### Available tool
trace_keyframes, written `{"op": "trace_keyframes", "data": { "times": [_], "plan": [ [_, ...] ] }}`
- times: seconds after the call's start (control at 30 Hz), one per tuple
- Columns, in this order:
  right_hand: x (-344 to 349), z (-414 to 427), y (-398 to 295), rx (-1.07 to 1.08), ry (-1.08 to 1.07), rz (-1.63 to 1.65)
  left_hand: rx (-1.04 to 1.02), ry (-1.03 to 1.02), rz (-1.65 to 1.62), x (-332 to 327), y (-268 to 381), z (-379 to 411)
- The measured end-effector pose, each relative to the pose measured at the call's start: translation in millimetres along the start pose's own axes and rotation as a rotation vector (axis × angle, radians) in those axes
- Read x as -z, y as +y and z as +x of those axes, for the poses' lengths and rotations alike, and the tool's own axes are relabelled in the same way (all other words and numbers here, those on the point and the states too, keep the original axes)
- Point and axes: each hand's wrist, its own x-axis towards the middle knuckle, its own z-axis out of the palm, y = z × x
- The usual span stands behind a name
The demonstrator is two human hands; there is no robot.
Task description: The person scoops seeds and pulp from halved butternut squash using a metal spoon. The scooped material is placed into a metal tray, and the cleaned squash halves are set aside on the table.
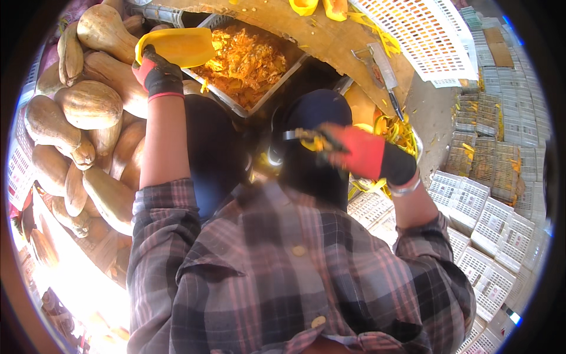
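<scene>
My left hand, in a red and black glove, grips a peeled, hollowed piece of yellow squash by its end, above the near left edge of a crate of orange squash pulp. My right hand, in a similar glove, is blurred over my right thigh. It is closed around a tool with a metal end, probably a peeler, with yellow scraps stuck to it. A basket of yellow-green peelings lies beside the right hand.
Whole tan squashes are heaped at left. A board ahead holds a large knife, a peeler and peeled squash pieces. A white plastic basket sits at its right. Stacked white crates stand farther right.
</scene>
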Motion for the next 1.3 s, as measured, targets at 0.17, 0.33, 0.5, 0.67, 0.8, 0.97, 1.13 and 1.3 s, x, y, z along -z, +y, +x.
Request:
{"op": "trace_keyframes", "data": {
  "times": [0.17,0.33,0.5,0.67,0.8,0.97,1.13,1.3],
  "plan": [
    [-38.5,-10.0,-15.4,0.096,0.397,-0.012,0.025,-0.041,-0.079,-3.1,7.7,-12.5],
    [-40.5,-26.6,-11.3,-0.075,0.375,0.067,0.0,-0.125,-0.061,8.2,17.9,-23.2],
    [-52.8,-28.2,-0.7,-0.071,0.452,-0.274,-0.014,-0.064,-0.011,11.6,20.8,-23.8],
    [-54.7,-44.5,9.3,-0.05,0.575,-0.09,-0.046,-0.093,0.018,12.1,32.2,-33.8],
    [-59.4,-47.6,12.1,-0.07,0.352,-0.309,0.018,-0.064,-0.033,10.6,33.4,-35.7],
    [-65.7,-10.8,2.9,0.174,0.699,-0.007,-0.113,-0.101,0.15,20.4,28.4,-19.9],
    [-50.3,-11.0,2.0,0.036,0.46,-0.242,0.007,-0.27,-0.024,31.3,32.2,-3.1],
    [-44.3,-30.7,15.0,-0.054,0.323,-0.294,-0.047,-0.024,0.08,30.5,31.3,-2.8]
  ]
}}
